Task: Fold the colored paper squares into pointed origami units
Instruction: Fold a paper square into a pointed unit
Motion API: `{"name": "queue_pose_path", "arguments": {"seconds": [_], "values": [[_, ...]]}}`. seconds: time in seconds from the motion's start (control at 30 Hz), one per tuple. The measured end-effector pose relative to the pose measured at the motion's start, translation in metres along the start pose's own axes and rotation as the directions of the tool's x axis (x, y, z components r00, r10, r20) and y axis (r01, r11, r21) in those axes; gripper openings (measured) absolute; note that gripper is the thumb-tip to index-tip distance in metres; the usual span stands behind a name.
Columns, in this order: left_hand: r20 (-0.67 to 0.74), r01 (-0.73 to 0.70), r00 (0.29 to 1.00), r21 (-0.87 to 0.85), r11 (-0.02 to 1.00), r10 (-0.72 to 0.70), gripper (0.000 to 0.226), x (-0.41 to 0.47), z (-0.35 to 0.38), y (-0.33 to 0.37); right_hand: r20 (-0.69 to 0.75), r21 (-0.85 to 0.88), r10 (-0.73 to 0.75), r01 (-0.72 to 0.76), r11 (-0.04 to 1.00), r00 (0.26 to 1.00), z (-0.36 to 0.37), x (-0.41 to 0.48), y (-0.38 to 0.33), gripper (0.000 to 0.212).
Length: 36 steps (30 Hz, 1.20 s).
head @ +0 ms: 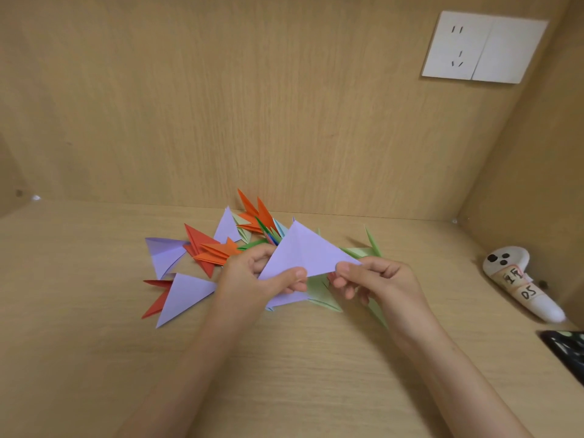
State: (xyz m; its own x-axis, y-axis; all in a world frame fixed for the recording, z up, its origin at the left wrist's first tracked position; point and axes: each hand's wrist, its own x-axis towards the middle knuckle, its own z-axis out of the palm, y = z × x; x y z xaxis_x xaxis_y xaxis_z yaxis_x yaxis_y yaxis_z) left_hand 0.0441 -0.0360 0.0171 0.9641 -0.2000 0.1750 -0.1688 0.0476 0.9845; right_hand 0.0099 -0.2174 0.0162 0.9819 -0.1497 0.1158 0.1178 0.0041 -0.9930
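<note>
A lilac paper triangle (303, 251) is held up above the desk, its apex pointing away from me. My left hand (252, 276) pinches its lower left edge with the thumb on top. At the right corner, my right hand (369, 279) pinches it between thumb and fingers. Behind and beside the hands lies a pile of folded pointed units: orange ones (256, 213), red ones (199, 245), lilac ones (181, 295) and pale green ones (322, 295). Part of the pile is hidden by my hands.
The wooden desk (284, 358) is closed in by a back wall with a white socket plate (483, 47) and a right side wall. A white controller with a taped label (521, 282) lies at the right, and a dark object (568, 349) sits at the right edge.
</note>
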Motion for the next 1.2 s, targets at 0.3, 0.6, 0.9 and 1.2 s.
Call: {"name": "queue_pose_path", "arguments": {"seconds": [0.3,0.6,0.9,1.2], "values": [[-0.055,-0.02,0.998,-0.004,1.0,0.02,0.016,0.004,-0.006,-0.001,-0.27,0.15,-0.094,0.139,0.979,0.958,-0.011,0.005,0.0,0.013],[0.165,-0.018,0.986,0.231,0.973,-0.021,0.015,-0.003,-0.001,-0.006,0.072,-0.222,-0.016,0.032,0.975,0.997,-0.001,-0.001,0.005,0.014],[-0.083,0.006,0.997,0.056,0.998,-0.001,0.013,0.003,-0.001,-0.005,0.013,-0.188,-0.033,0.035,0.981,0.999,0.003,0.001,0.004,0.023],[-0.244,-0.063,0.97,-0.16,0.985,0.023,0.007,0.006,-0.011,-0.003,-0.12,0.119,-0.067,0.081,0.99,0.991,0.0,0.004,0.01,0.026]]}}
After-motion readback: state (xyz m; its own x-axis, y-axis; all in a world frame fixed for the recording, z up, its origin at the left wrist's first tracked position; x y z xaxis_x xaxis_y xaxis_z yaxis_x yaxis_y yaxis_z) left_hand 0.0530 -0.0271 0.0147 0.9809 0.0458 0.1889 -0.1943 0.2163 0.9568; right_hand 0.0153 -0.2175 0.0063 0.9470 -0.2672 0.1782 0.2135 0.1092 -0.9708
